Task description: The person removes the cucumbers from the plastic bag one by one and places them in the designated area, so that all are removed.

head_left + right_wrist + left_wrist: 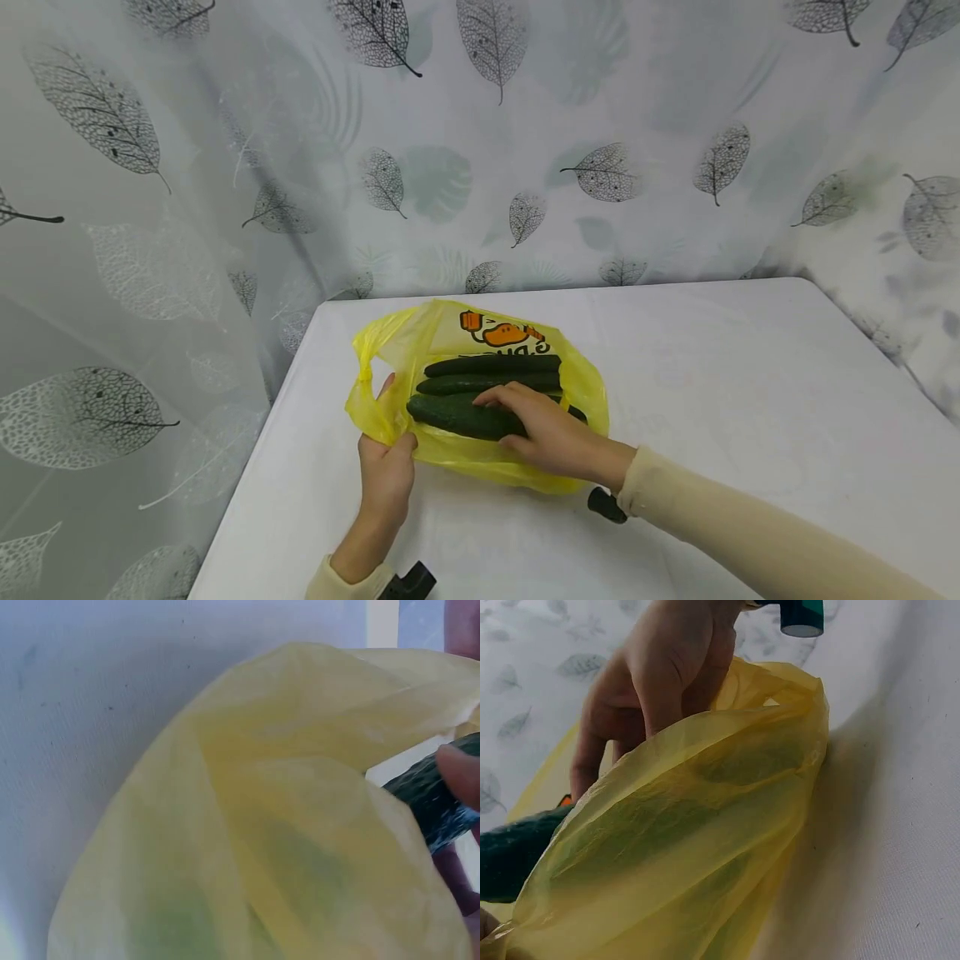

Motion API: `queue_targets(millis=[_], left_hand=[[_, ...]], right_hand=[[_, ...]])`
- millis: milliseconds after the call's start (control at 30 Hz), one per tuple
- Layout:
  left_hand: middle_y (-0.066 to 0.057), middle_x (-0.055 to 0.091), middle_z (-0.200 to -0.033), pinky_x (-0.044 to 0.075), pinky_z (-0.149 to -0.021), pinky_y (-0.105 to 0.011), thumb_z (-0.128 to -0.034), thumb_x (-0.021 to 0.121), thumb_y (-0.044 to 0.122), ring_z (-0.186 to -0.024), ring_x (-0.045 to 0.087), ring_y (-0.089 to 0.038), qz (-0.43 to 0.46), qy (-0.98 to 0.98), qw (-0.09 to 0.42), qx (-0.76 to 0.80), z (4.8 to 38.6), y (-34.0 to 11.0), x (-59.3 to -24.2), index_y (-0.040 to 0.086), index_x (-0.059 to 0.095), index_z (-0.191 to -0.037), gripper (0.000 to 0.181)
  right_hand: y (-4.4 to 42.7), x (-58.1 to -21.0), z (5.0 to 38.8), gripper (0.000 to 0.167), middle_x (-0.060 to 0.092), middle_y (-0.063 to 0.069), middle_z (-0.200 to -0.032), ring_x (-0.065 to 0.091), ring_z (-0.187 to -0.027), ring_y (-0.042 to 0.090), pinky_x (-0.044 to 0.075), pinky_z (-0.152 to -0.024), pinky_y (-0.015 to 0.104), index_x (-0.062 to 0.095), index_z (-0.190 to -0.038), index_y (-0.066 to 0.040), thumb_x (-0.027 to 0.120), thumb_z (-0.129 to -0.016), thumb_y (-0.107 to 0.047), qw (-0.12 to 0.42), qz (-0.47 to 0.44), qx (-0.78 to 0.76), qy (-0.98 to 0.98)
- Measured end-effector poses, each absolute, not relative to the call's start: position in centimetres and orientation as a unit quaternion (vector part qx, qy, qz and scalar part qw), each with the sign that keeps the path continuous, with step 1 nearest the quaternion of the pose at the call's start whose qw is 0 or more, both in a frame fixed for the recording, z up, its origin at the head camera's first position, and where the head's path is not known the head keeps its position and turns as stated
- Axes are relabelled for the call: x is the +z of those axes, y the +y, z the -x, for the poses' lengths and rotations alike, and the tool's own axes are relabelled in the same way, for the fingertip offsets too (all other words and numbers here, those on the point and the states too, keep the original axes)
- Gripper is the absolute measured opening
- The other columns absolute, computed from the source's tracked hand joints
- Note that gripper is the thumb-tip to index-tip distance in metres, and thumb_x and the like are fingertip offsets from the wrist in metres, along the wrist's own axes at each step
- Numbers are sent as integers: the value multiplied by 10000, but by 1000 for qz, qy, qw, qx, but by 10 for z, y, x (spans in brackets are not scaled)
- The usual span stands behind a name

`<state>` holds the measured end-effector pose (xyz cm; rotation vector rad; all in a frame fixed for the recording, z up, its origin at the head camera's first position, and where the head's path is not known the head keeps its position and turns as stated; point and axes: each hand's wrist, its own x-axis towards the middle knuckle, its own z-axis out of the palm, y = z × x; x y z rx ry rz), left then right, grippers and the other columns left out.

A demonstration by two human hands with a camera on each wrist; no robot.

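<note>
Dark green cucumbers lie side by side in the mouth of a yellow plastic bag (465,458) on the table. My right hand (543,429) reaches over the bag and holds the nearest cucumber (442,412), fingers across its top and thumb on the near side. Two more cucumbers (491,364) lie behind it, and another dark green end shows beyond the hand. At the bag's left side my left hand (386,479) pinches the plastic near a handle loop, some fingers hidden behind it. In the right wrist view, the cucumber (427,795) shows beside the bag's edge.
A white cloth covers the table (735,375). Behind and to the left hangs a leaf-patterned curtain (525,167). A dark wrist camera (606,505) sits under the right wrist, another (408,581) at the left wrist.
</note>
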<state>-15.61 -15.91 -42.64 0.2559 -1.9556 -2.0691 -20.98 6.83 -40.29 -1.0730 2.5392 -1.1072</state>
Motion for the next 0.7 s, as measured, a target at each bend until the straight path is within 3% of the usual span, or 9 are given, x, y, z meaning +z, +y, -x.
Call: queue_targets(millis=[167, 333, 567, 700], left_hand=[[-117, 542, -1322, 504, -926, -261, -878, 417, -126, -1057, 521, -228, -102, -682, 133, -712, 156, -159, -425, 106, 358, -1569, 731], [-153, 522, -1328, 493, -928, -244, -891, 408, -108, -1070, 510, -244, -116, -684, 126, -709, 154, -158, -423, 81, 352, -1564, 701], [-132, 465, -1486, 470, -948, -202, -866, 397, -121, -1214, 491, -279, -110, -675, 121, -719, 155, -157, -424, 5, 345, -1538, 686], [-186, 508, -1415, 465, -929, -183, -900, 429, -82, -1199, 506, -294, -126, -678, 118, -714, 155, -155, -427, -55, 404, -1463, 564]], right_hand=[[70, -398, 208, 525, 538, -119, -1359, 502, -1254, 79, 429, -1067, 333, 532, -1395, -208, 715, -924, -67, 90, 377, -416, 823], [72, -391, 207, 570, 562, -76, -1361, 547, -1225, 137, 485, -1009, 373, 538, -1430, -198, 744, -909, -95, 80, 375, -463, 799], [72, -380, 212, 594, 584, 116, -1370, 620, -1163, 273, 537, -948, 356, 543, -1438, -36, 764, -888, -84, 100, 331, -560, 753], [74, -375, 214, 608, 587, 152, -1378, 625, -1173, 291, 540, -938, 334, 522, -1444, 8, 759, -889, -66, 112, 307, -604, 727]])
